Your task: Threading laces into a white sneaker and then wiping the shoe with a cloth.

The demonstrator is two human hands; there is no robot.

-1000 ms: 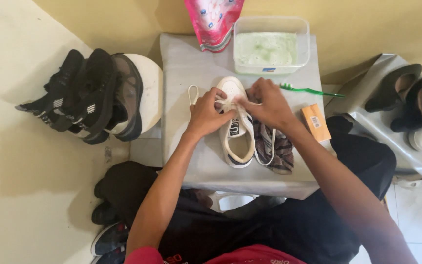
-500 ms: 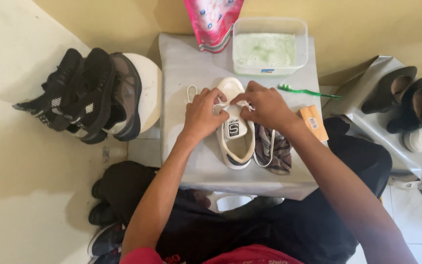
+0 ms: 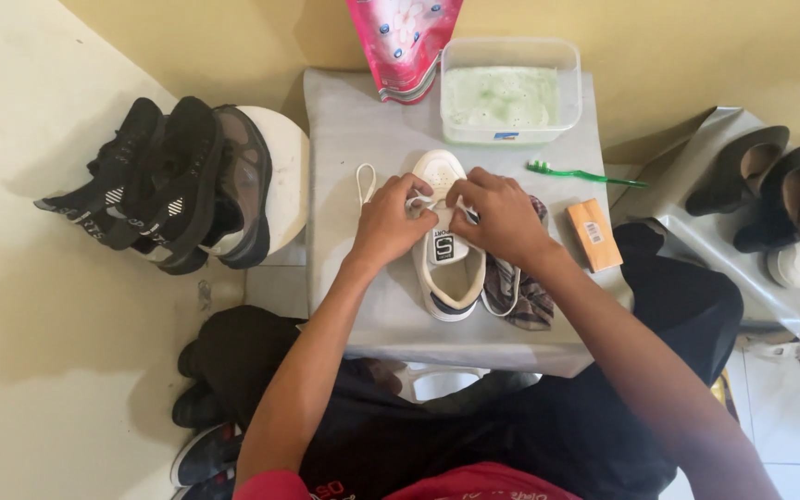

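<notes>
A white sneaker lies toe-away on the small grey table. Both hands rest over its lacing area. My left hand pinches the white shoelace, whose loose end loops out to the left on the table. My right hand grips the lace at the sneaker's tongue, fingers closed. A striped cloth lies beside the sneaker under my right wrist.
At the table's back stand a clear tub of soapy greenish water and a pink pouch. A green toothbrush and an orange block lie right. Dark shoes pile on a white stool left; more shoes sit right.
Both hands have shifted slightly toward the sneaker's toe while working the lace. The sneaker and the other things stay where they were.
</notes>
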